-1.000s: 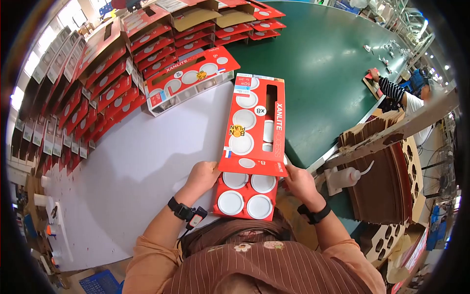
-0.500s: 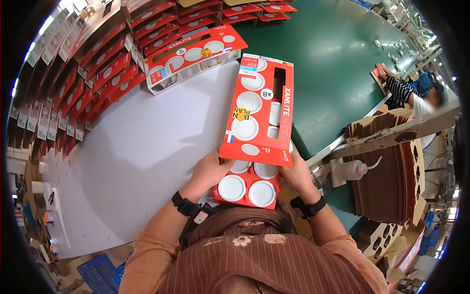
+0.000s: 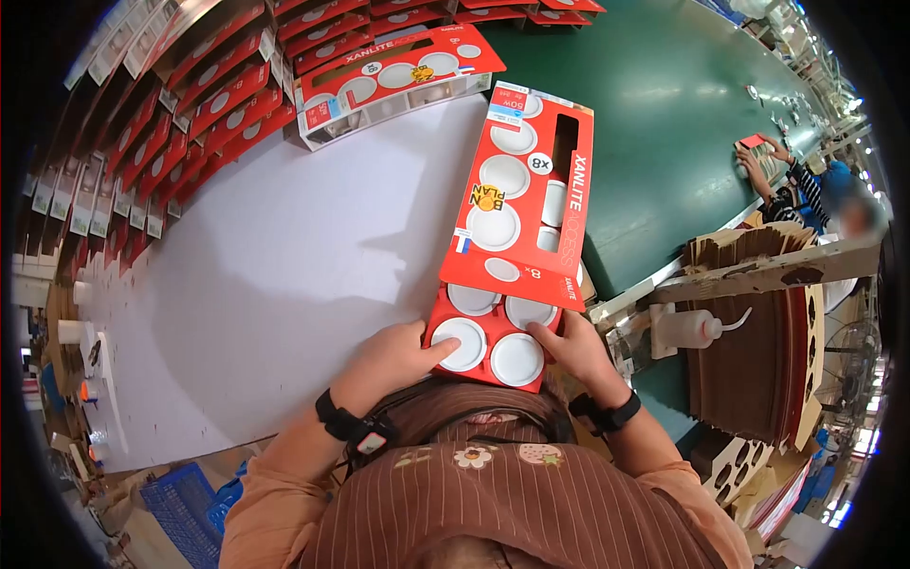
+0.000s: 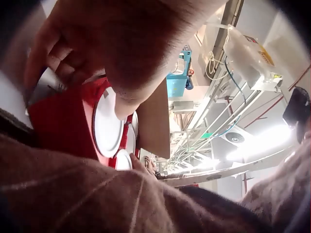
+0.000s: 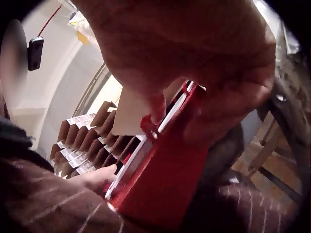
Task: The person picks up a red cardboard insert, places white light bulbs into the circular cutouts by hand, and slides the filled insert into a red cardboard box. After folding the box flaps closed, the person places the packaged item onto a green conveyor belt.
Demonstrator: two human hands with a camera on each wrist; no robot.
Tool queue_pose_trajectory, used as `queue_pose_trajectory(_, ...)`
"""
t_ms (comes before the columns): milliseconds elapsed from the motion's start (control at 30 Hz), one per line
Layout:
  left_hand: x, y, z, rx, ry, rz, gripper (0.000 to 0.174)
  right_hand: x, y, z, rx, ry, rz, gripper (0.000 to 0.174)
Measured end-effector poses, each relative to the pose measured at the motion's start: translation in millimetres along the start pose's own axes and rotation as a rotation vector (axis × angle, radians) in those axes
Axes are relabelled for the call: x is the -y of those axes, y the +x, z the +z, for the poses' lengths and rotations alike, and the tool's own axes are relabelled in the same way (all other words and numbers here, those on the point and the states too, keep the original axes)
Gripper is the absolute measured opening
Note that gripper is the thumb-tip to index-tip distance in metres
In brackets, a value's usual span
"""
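A red cardboard box (image 3: pixel 531 237) printed XANLITE lies tilted in front of me, its near flap raised over the opening. Out of that end sticks a red tray (image 3: pixel 492 330) carrying round white discs (image 3: pixel 518 359); its far part is hidden inside the box. My left hand (image 3: pixel 391 355) grips the tray's left side, thumb lying over a disc. On the other side, my right hand (image 3: pixel 578 349) holds the tray, its thumb on top by the upper right disc. In the right wrist view, fingers (image 5: pixel 209 116) lie along the red outer wall.
A similar packed box (image 3: pixel 398 95) stands at the back of the white table (image 3: pixel 256 256). Stacked red boxes (image 3: pixel 218 104) line the left. Beyond are a green table (image 3: pixel 664 123), another person's hands (image 3: pixel 758 171), a squeeze bottle (image 3: pixel 687 328) and brown cardboard stacks (image 3: pixel 739 370).
Both hands have shifted from beside the box's near end back to the exposed tray, thumbs now on top. The view has tilted slightly, and the box appears higher and further right.
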State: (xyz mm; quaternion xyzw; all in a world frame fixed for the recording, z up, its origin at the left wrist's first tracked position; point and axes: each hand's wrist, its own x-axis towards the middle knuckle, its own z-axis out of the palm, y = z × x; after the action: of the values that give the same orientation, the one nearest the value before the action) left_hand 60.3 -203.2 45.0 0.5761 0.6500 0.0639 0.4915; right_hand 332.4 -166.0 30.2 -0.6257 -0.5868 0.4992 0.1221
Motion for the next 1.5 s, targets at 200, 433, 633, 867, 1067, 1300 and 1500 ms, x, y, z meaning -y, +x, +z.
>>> queue_pose_trajectory(200,-3,6,3,-0.012,0.018,-0.020,0.044,2,-3,-2,0.041,0.178,0.051,0.054)
queue_pose_trajectory(433,-6,19,4,0.025,0.021,-0.039,0.045,-22,-10,23,0.022,0.051,-0.037,0.052)
queue_pose_trajectory(633,6,29,0,-0.074,-0.049,0.017,0.041,-18,-5,31,0.015,0.264,-0.153,0.045)
queue_pose_trajectory(867,21,38,-62,-0.141,-0.166,-0.114,0.035,60,-5,-50,0.388,-0.001,-0.118,0.031)
queue_pose_trajectory(1067,107,66,-37,-0.586,-0.410,0.205,0.038,90,77,-92,-0.258,-0.300,-0.455,0.020)
queue_pose_trajectory(1300,84,-15,-5,-0.187,-1.129,-0.212,0.038,113,185,-115,0.215,-0.863,-0.121,0.027)
queue_pose_trajectory(1500,62,-12,4,-0.140,-1.394,-0.230,0.033,126,204,-127,0.521,-0.648,0.092,0.012)
